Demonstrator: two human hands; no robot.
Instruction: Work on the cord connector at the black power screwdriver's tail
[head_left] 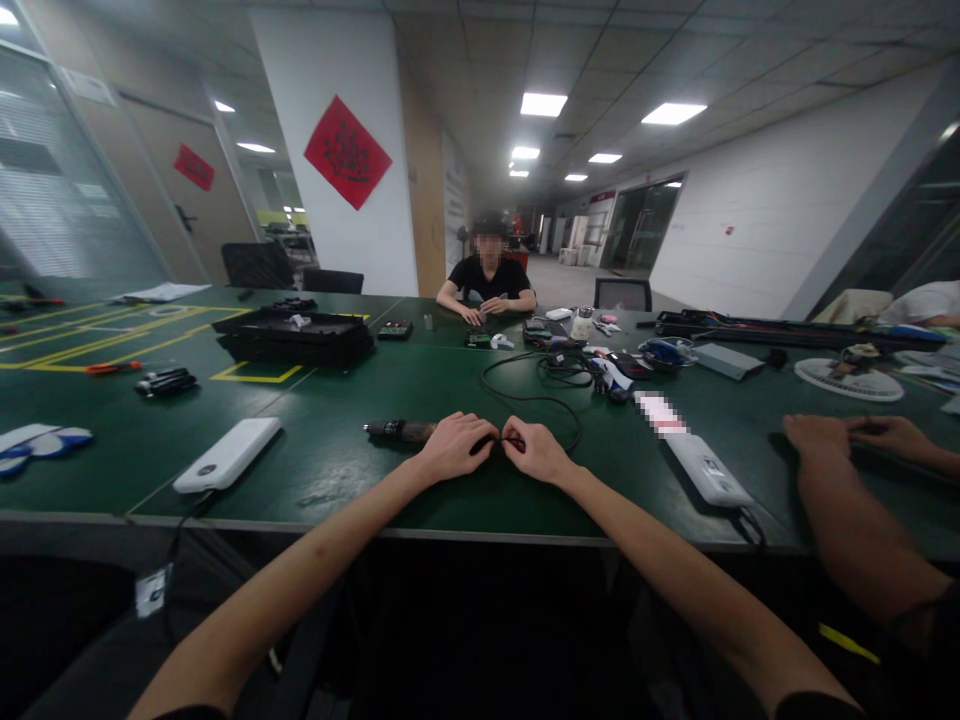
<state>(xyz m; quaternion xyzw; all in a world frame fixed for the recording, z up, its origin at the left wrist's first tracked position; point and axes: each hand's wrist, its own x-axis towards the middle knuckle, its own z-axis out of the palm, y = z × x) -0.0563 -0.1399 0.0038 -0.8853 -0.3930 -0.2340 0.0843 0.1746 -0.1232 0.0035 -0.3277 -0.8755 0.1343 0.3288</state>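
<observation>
Both my hands rest on the green table [322, 470], close together near its front edge. My left hand [454, 447] is closed round a dark cylindrical tool [400, 431] whose tip sticks out to the left. My right hand [534, 452] pinches the end of a thin black cable [525, 395] right beside the left fingers. The cable loops away across the table toward a cluttered patch in the middle. What lies between the two hands' fingertips is too small to make out.
A white power bank [227, 454] lies left, another white device [705, 468] with a cable right. A co-worker's forearms [847, 500] rest at the right edge. A seated person [489, 280] faces me across the table. A black tray [292, 335] and small tools sit farther back.
</observation>
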